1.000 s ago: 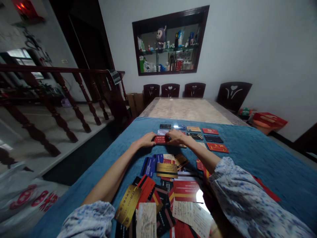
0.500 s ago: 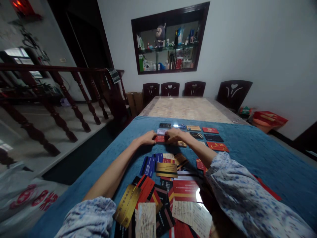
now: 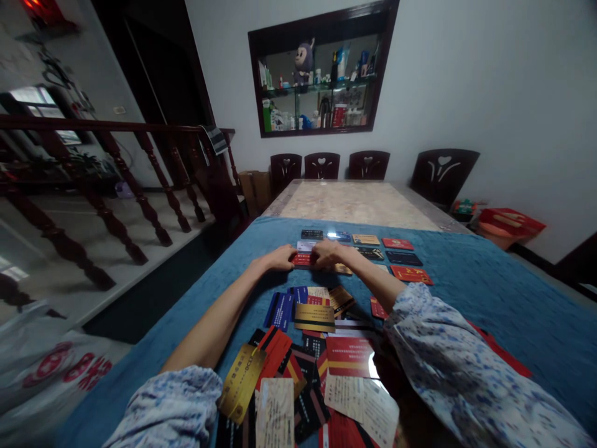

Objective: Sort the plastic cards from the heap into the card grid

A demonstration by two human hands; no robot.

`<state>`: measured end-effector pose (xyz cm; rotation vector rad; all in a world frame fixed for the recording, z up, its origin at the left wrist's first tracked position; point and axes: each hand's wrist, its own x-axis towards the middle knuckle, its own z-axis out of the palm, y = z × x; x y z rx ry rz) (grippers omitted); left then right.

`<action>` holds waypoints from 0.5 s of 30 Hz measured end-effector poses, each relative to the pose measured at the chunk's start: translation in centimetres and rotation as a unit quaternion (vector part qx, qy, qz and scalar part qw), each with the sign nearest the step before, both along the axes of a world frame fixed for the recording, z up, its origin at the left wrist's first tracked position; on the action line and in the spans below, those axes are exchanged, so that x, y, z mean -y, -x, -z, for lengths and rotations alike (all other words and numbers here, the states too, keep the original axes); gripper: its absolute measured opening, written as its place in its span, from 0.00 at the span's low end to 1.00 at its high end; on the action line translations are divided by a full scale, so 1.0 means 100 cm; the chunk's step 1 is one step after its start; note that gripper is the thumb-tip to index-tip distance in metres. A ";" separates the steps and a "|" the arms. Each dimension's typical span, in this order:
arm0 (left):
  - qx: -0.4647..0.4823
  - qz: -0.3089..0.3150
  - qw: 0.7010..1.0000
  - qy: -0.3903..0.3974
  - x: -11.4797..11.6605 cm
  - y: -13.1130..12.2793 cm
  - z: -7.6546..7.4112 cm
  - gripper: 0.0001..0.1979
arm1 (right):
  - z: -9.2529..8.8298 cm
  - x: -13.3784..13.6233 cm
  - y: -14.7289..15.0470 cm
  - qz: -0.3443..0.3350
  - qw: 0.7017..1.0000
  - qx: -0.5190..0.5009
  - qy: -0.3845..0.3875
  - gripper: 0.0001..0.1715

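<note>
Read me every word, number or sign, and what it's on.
"DC": left gold card; its remaining characters are too blurred.
White bag: large red characters, too creased and blurred to read.
Other cards: print too small or blurred.
Red jar: label too small.

Cloth (image 3: 261,239) over near part of table (image 3: 340,202). On its far half: grid of cards (image 3: 403,258), rows running left to right. Leftmost in nearest row, one card (image 3: 302,260), left hand (image 3: 282,258) at its left end, right hand (image 3: 326,255) at its right. Nearer: overlapping heap of cards (image 3: 314,317). Beyond table's far end: three chairs (image 3: 333,168) abreast, a fourth farther right; wall niche (image 3: 326,25) behind. Left of table: box (image 3: 255,190) far, railing (image 3: 102,124) farther left, plastic bag (image 3: 56,373) near. Far right: basin (image 3: 494,238).
</note>
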<state>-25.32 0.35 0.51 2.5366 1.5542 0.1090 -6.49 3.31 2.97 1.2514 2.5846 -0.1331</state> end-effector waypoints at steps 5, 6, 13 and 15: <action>0.012 -0.010 1.000 0.004 0.001 0.001 0.002 0.22 | 0.004 -0.006 -0.002 -0.010 1.000 0.002 -0.008 0.21; 0.015 -0.012 1.000 0.004 0.001 0.002 0.003 0.23 | 0.005 -0.008 -0.002 -0.011 1.000 0.003 -0.012 0.22; 0.039 -0.021 0.999 0.000 0.000 0.009 0.010 0.31 | 0.008 -0.012 -0.002 -0.034 0.998 0.026 -0.044 0.27; 0.048 -0.024 0.999 -0.003 0.001 0.011 0.012 0.32 | 0.006 -0.010 -0.003 -0.036 0.998 0.024 -0.050 0.28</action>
